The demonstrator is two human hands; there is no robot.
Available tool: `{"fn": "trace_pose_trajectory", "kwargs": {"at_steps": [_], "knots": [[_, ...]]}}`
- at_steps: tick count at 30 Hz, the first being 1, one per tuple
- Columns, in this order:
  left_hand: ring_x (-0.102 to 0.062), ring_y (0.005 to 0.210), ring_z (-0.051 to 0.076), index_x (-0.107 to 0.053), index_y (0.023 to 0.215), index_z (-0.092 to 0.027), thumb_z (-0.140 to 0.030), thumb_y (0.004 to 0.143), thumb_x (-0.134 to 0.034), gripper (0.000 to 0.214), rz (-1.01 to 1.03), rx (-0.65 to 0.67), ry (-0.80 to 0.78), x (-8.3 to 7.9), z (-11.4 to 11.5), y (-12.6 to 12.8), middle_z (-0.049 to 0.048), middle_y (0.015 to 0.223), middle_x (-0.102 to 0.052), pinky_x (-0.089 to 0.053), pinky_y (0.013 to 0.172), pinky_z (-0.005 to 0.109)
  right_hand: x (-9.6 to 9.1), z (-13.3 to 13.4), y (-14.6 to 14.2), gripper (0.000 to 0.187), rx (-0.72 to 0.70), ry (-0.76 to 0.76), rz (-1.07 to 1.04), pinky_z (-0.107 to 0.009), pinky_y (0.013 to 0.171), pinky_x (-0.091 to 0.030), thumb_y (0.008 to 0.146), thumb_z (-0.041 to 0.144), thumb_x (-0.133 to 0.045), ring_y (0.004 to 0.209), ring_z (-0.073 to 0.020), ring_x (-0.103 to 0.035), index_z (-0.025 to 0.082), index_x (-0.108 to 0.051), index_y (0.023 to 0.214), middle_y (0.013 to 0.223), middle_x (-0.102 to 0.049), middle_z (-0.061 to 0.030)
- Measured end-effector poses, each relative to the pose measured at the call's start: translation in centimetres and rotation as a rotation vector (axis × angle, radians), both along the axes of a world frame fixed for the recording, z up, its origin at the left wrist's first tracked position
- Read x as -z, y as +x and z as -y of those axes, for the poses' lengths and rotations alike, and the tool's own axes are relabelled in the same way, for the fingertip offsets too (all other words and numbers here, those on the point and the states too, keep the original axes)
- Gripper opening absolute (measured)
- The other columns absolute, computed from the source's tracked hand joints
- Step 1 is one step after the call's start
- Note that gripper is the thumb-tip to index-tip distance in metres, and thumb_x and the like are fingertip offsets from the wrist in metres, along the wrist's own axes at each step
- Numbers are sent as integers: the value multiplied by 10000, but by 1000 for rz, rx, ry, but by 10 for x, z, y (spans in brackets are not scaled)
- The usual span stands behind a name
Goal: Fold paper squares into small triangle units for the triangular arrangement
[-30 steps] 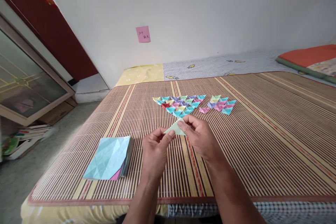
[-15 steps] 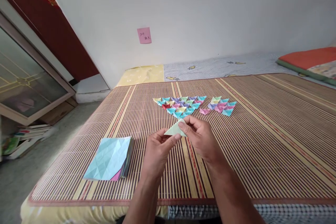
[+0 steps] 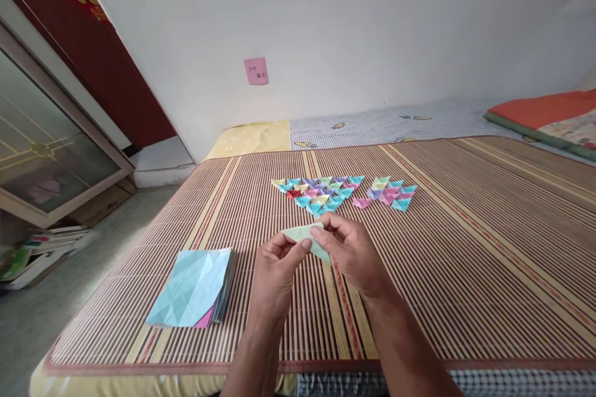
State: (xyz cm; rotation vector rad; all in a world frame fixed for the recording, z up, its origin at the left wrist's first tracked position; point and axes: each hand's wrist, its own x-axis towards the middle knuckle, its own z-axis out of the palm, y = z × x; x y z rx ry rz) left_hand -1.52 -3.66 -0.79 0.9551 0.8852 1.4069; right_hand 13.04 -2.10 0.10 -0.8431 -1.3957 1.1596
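Between my two hands is a pale green piece of folded paper (image 3: pixel 321 251), held above the striped mat. My left hand (image 3: pixel 279 263) pinches its left end, thumb on the near face. My right hand (image 3: pixel 351 251) grips the right end between thumb and fingers. Part of the paper is hidden behind the fingers. Beyond my hands lies a cluster of small folded paper boats (image 3: pixel 321 192) in blue, purple, yellow, pink and red. A smaller group of paper boats (image 3: pixel 391 193) sits to its right, with a single pink boat (image 3: pixel 362 203) beside it.
A stack of creased paper sheets (image 3: pixel 189 288), light blue on top, lies left of my hands. The striped mat (image 3: pixel 465 273) covers the bed. At the far right is folded orange bedding (image 3: pixel 549 110). A pink note (image 3: pixel 256 71) is stuck to the wall.
The pale green paper has turned in my hands: its peak pointed up before, and now a corner points down with a long edge on top. Both hands still pinch it.
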Motion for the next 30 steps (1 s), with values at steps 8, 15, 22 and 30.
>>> {"fn": "trace_pose_trajectory", "kwargs": {"at_steps": [8,15,22,30], "knots": [[-637,740,173,-786,774,-153,-314,736,-873,187,-3,77,-15,-7,-3,-8,54,769,-755,-480,774,298,-4,1,2,449,109,80,69,-293,590,-405,1031,447,-541,597,-146,-487,209,-556,651,617,-501,19],[-640,748,180,-819,817,-162,-307,781,-843,151,59,70,-12,-8,-4,-9,56,777,-768,-477,791,311,-1,-1,12,138,-22,47,82,-295,692,-487,922,358,-740,751,-166,-618,222,-716,926,819,-672,-4],[-676,787,186,-833,901,-181,-319,792,-847,177,36,69,6,-5,-2,-7,58,847,-794,-505,842,328,0,1,7,282,-3,81,77,-275,568,-369,940,340,-704,601,-123,-466,207,-600,715,654,-519,42],[-597,680,119,-792,717,-170,-312,716,-911,185,-70,38,-6,-3,-4,-15,0,690,-710,-467,708,241,-5,3,11,296,-55,106,203,-266,543,-330,900,308,-687,582,-114,-423,206,-547,660,627,-480,47]]}}
